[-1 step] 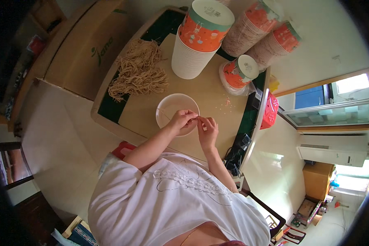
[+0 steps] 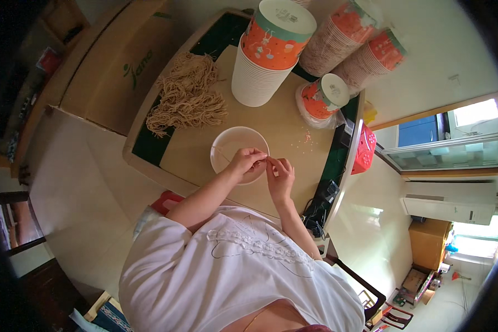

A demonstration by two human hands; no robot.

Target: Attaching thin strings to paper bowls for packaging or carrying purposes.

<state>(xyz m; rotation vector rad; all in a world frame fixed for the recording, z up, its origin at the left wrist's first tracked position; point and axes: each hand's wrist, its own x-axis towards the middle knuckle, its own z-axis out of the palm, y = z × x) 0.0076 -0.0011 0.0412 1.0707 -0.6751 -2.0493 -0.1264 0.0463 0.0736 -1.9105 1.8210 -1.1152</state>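
Two bare hands are meeting just above a round white paper bowl [image 2: 233, 145] that is sitting on the tan tabletop [image 2: 276, 127]. Only one view is looking down on this, from the person's head.

From that head view, the left hand [image 2: 245, 162] is curling over the near rim of the bowl, with its fingertips pinching shut on a thin pale string [image 2: 222, 153]. The string is running from those fingers back across the inside of the bowl. The right hand [image 2: 281, 172] is hovering just beside the left one, over the table and not over the bowl, and its fingertips are pinching too, close to the same spot. I cannot tell if it is gripping the end of the string or something tiny next to it.

I am thinking that the job in hand is fiddly finger work, so it will go best if both hands are staying low and close together, and pulling softly so the string is not snapping. Keeping the bowl still is helping too.

Farther back on the table, a tangled heap of tan strings [image 2: 187, 95] is lying near the left edge, well apart from the bowl. A tall stack of white paper bowls with an orange patterned bowl on top [image 2: 268, 52] is standing behind the bowl. More orange and white stacks [image 2: 351, 47] are lying tilted near the wall, and a shorter orange stack in a clear plastic bag [image 2: 322, 99] is resting to the right.
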